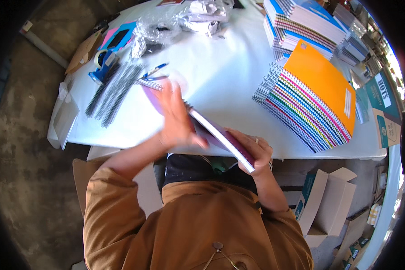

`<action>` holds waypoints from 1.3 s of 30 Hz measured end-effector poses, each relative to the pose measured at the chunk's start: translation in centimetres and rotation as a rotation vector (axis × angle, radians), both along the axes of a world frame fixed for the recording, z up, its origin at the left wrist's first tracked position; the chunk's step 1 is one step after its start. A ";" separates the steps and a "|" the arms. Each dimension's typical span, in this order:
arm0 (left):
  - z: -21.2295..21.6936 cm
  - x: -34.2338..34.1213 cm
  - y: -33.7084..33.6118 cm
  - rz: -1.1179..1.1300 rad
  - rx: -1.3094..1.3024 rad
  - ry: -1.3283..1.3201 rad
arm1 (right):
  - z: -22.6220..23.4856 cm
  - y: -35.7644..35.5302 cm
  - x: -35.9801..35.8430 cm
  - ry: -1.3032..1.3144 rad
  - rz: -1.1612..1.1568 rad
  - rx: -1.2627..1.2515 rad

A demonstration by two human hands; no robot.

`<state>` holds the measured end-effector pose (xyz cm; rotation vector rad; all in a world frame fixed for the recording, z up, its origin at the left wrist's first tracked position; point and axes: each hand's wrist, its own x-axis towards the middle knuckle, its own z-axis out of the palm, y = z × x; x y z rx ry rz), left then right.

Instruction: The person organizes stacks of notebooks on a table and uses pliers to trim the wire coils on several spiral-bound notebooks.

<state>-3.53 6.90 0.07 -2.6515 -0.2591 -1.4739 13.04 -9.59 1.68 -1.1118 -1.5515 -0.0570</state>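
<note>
- Left hand raised over the near edge of the white table, blurred, palm pressed flat on the top face of a purple spiral notebook; fingers spread and laid flat, not curled round anything.
- Right hand at the table's near edge, fingers wrapped and clamped on the lower right corner of the purple spiral notebook, a ring on one finger.
- Purple spiral notebook tilted, coil end up over the table, lower end past the near edge above the lap.
- Brown-sleeved left forearm bent inward from the table's near left; bare right forearm rising toward the near edge.
- On the table's right: fanned stack of spiral notebooks with an orange cover on top; blue-covered stack behind it at the far right.
- On the table's left: loose black binding coils, blue tape dispenser, blue pen.
- Below the table's right corner: open cardboard box, flaps up, contents not discernible.
</note>
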 end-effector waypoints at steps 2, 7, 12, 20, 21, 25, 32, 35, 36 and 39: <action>-0.5 -1.1 -1.4 -0.115 0.139 0.069 | -0.5 0.4 0.8 0.002 -0.016 0.079; 1.0 -0.9 -0.5 -0.037 0.063 0.061 | -0.1 -0.3 0.5 -0.072 0.064 -0.033; 0.8 -0.2 -2.2 -0.025 0.012 0.080 | -0.6 -0.4 0.7 0.118 0.008 -0.059; 9.6 3.3 0.9 -0.030 -0.096 -0.026 | 1.5 0.3 0.6 0.558 0.208 -0.202; 9.6 3.5 0.9 -0.040 -0.034 -0.042 | 1.5 0.1 0.6 0.560 0.203 -0.194; 10.6 4.2 2.4 -0.026 0.258 -0.444 | 1.8 -0.5 0.0 0.242 0.017 -0.177; 2.2 -1.0 -0.6 -0.309 0.313 0.033 | 1.6 -0.4 -0.1 0.061 -0.012 -0.043; 4.1 -2.2 7.8 -0.235 0.178 -0.602 | 2.1 0.0 -0.8 0.083 0.190 -0.003; 1.3 -0.8 5.8 -0.051 0.121 -0.380 | 1.7 0.3 -1.4 0.027 0.121 0.040; -0.2 -0.4 -1.8 -0.262 -0.120 0.157 | 1.1 -0.1 -0.8 0.136 -0.007 -0.020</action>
